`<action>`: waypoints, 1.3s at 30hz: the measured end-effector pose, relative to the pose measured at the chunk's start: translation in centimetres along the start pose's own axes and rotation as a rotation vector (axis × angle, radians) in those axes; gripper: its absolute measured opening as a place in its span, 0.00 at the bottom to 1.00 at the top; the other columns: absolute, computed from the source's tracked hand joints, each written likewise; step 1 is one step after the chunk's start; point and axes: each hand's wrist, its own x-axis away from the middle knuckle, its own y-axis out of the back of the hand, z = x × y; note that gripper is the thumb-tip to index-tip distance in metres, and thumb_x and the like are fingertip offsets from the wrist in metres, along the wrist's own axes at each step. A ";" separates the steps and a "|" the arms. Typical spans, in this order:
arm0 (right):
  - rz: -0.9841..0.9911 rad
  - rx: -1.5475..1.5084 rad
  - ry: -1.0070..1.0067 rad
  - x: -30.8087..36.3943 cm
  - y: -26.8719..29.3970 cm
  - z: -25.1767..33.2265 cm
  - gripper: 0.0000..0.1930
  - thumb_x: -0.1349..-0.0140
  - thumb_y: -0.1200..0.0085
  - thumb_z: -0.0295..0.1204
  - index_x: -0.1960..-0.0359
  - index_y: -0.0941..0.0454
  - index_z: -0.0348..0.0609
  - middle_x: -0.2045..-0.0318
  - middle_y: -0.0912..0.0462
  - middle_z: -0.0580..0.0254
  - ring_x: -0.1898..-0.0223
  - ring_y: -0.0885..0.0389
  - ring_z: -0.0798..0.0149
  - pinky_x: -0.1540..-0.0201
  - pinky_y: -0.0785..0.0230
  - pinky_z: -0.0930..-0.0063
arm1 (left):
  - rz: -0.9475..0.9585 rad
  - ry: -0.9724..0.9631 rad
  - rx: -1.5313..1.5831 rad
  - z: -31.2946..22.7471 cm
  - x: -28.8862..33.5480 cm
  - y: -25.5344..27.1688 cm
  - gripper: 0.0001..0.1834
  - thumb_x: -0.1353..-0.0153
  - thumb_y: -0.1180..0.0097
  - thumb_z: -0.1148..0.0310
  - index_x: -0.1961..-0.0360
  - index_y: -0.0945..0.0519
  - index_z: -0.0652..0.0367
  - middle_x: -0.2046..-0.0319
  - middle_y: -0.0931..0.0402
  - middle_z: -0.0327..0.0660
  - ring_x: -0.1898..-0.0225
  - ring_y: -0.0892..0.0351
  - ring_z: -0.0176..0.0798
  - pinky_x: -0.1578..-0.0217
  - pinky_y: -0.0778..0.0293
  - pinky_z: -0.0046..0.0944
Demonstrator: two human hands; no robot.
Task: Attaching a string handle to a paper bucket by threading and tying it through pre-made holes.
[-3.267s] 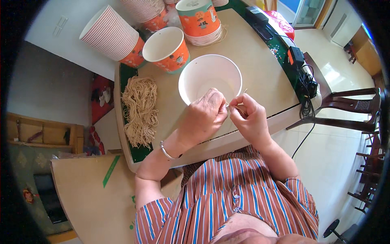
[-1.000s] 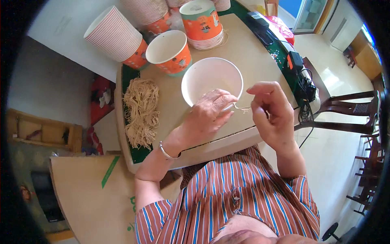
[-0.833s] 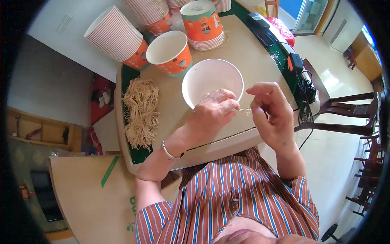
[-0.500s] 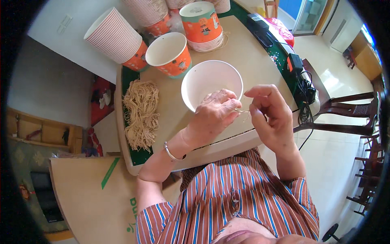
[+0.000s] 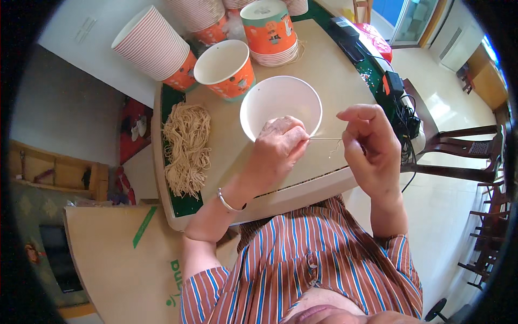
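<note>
Left fingers pinch string by the near rim of white paper bucket; right fingers grip it too, likely for tension. Cream string hank sits left on worktop, handy.

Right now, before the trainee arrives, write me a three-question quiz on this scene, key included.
1. Which wrist wears the bracelet?
2. True or false: the bundle of cream strings lies to the right of the cup nearest the hands.
3. What runs between the left hand and the right hand? (a) a metal chain (b) a thin string (c) a blue ribbon

Key: 1. The left. 2. False; it lies to the left. 3. b.
</note>
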 end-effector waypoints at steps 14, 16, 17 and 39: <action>0.021 -0.047 -0.023 -0.3 -0.2 0.2 0.17 0.41 0.53 0.13 0.51 0.27 0.39 0.76 0.29 0.71 0.75 0.36 0.82 0.73 0.45 0.85 | 0.005 0.020 -0.014 -1.4 -0.4 0.1 0.09 0.45 0.36 0.74 0.64 0.22 0.58 0.62 0.23 0.43 0.56 0.22 0.51 0.51 0.29 0.48; 0.023 -0.051 -0.019 -0.3 -0.3 0.1 0.17 0.41 0.53 0.13 0.51 0.27 0.39 0.76 0.29 0.71 0.75 0.36 0.82 0.73 0.45 0.85 | 0.034 0.081 -0.003 -1.4 -0.3 0.3 0.09 0.44 0.36 0.75 0.63 0.22 0.57 0.62 0.24 0.43 0.57 0.22 0.51 0.52 0.28 0.48; 0.023 -0.054 -0.016 -0.3 -0.4 0.1 0.17 0.41 0.53 0.13 0.51 0.27 0.39 0.76 0.29 0.71 0.75 0.37 0.82 0.73 0.45 0.85 | 0.033 0.083 -0.006 -1.5 -0.3 0.3 0.09 0.44 0.36 0.75 0.63 0.22 0.57 0.62 0.24 0.43 0.57 0.22 0.51 0.52 0.28 0.48; 0.049 0.147 0.016 -1.4 0.2 0.1 0.14 0.41 0.51 0.14 0.53 0.26 0.38 0.79 0.34 0.68 0.79 0.38 0.78 0.75 0.45 0.80 | 0.085 -0.014 -0.127 -0.6 0.0 1.1 0.14 0.43 0.36 0.71 0.56 0.23 0.59 0.62 0.23 0.45 0.57 0.22 0.51 0.50 0.28 0.48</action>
